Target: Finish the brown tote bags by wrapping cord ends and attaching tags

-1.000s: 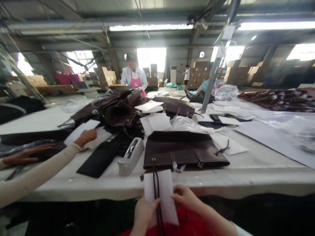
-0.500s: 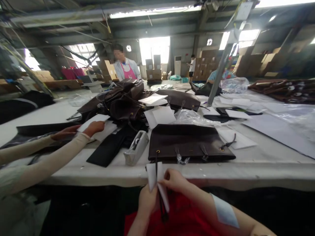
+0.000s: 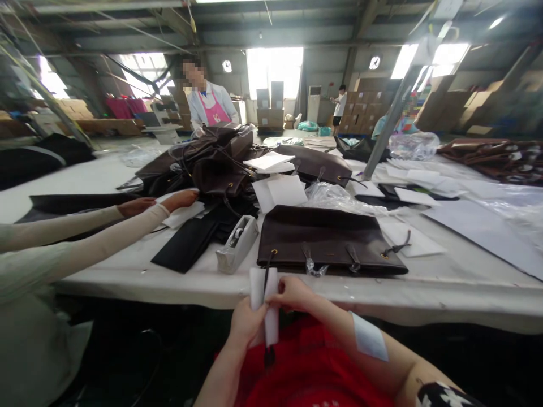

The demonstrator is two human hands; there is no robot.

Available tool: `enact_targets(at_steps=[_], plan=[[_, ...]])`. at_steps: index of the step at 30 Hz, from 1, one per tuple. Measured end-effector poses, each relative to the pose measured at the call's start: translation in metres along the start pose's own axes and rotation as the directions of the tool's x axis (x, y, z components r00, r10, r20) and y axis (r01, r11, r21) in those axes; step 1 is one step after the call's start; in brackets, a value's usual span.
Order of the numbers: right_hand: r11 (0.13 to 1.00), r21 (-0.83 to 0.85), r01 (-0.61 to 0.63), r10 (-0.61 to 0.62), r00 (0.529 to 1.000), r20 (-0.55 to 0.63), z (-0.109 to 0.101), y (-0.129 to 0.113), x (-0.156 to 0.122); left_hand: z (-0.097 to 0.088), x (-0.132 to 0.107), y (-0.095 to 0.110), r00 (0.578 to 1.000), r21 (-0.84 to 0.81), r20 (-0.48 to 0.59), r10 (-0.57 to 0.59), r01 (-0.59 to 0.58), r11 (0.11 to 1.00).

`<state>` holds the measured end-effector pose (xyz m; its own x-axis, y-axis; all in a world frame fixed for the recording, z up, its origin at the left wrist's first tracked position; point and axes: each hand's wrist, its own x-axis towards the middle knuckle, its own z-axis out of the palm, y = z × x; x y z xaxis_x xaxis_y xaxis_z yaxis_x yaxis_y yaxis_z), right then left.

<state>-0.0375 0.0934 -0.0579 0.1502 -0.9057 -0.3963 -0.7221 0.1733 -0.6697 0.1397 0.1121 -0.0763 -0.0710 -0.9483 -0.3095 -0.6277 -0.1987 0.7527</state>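
A dark brown bag (image 3: pixel 322 234) lies flat close to the table's front edge. From its left eyelet a dark cord (image 3: pixel 267 277) hangs toward me over a folded white foam sheet (image 3: pixel 257 282). My left hand (image 3: pixel 248 319) is closed on the left side of the foam sheet. My right hand (image 3: pixel 292 294) pinches its right side near the cord, fingers bent. The cord's knotted end (image 3: pixel 269 356) dangles below both hands, in front of a red garment. Clear plastic wraps the bag's handle (image 3: pixel 316 265).
A tape dispenser (image 3: pixel 238 243) stands left of the bag, beside stacked black pieces (image 3: pixel 186 243). A co-worker's hands (image 3: pixel 180 199) handle white sheets at left. Brown bags (image 3: pixel 203 161) pile behind. A metal post (image 3: pixel 390 118) rises at right; white sheets (image 3: pixel 280 189) and plastic lie about.
The foam sheet has been drawn closer together around the cord, and both hands have shifted slightly up and left in view. The co-worker's hands at left have moved farther over the table.
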Motion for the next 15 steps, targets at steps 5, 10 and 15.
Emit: enact_targets(at_steps=[5,10,15], plan=[[0.883,-0.376,0.283,-0.389,0.887,-0.247,-0.036,-0.027,-0.018,-0.004,0.004,-0.005,1.0,-0.184,0.019,-0.002,0.006,0.983],[0.506,-0.506,0.698,-0.684,0.683,0.258,-0.067,-0.054,-0.004,-0.02,0.001,0.018,0.998,-0.121,0.029,0.057,-0.053,0.991],[0.402,-0.608,0.685,-0.583,0.703,0.407,-0.07,-0.053,0.033,-0.036,0.014,0.02,0.996,0.026,0.031,0.083,-0.084,0.996]])
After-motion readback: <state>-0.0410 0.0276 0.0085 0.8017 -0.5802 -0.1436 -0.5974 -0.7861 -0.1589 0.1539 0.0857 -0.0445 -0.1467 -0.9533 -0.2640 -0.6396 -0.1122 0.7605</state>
